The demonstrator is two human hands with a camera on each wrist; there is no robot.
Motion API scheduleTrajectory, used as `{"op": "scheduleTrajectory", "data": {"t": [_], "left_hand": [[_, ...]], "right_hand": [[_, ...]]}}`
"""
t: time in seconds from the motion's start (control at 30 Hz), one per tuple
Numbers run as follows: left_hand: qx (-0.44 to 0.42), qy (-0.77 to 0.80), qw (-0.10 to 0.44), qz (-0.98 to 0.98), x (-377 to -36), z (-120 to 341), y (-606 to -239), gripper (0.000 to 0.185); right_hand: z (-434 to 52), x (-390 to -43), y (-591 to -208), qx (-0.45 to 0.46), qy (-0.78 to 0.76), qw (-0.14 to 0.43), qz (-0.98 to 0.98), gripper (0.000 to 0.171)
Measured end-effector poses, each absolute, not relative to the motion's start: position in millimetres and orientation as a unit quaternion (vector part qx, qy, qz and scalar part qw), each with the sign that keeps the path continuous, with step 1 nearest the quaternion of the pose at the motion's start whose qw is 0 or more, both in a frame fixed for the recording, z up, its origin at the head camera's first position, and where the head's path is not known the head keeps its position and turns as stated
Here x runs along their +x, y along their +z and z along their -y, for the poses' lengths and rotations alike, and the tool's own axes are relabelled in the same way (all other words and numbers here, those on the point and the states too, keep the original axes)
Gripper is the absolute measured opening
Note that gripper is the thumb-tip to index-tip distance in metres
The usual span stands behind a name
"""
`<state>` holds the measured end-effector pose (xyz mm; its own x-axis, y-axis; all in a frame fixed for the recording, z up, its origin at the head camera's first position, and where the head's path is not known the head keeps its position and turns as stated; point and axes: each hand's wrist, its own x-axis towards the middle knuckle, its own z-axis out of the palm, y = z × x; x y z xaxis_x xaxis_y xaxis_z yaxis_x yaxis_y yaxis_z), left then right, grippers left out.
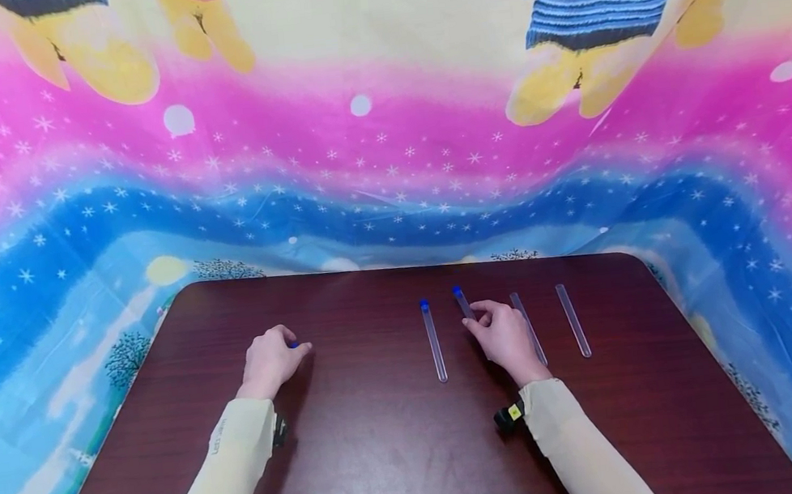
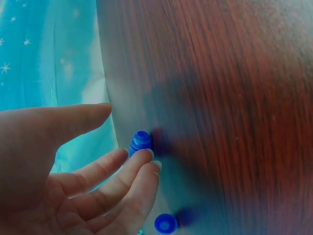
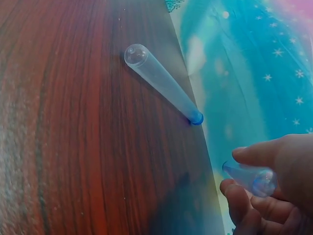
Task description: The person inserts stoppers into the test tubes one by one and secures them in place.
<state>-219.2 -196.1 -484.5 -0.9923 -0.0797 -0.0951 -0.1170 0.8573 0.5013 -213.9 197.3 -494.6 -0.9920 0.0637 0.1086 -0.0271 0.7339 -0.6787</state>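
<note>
Glossy wood table point(image 1: 391, 459) (clear plastic tubes point(image 1: 434, 340), approx.).

Four tubes are lying side by side on the right half of the table point(image 1: 391, 459): a capped tube point(image 1: 434, 342) leftmost, then a second capped tube point(image 1: 463, 303) under the right hand point(image 1: 503, 336), then two uncapped tubes point(image 1: 528, 330) point(image 1: 573, 320). Well apart on the left, the left hand point(image 1: 271, 361) is resting against a loose cap point(image 2: 141, 141) (another cap point(image 2: 166, 224) is lying just beside).

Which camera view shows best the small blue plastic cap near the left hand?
The left wrist view: the small blue plastic cap is close, touching the left hand's fingertips. The head view shows only a blue speck; the right wrist view misses it.
</note>
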Motion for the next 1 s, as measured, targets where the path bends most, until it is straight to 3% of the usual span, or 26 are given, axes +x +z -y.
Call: {"op": "scheduleTrajectory", "data": {"t": [1.0], "left_hand": [[-0.051,0.258,0.042,-0.964,-219.9,192.8,-485.7,0.038]], "right_hand": [[-189.4,-216.4,-501.1,-0.018,0.330,0.076,0.941,0.035]]}}
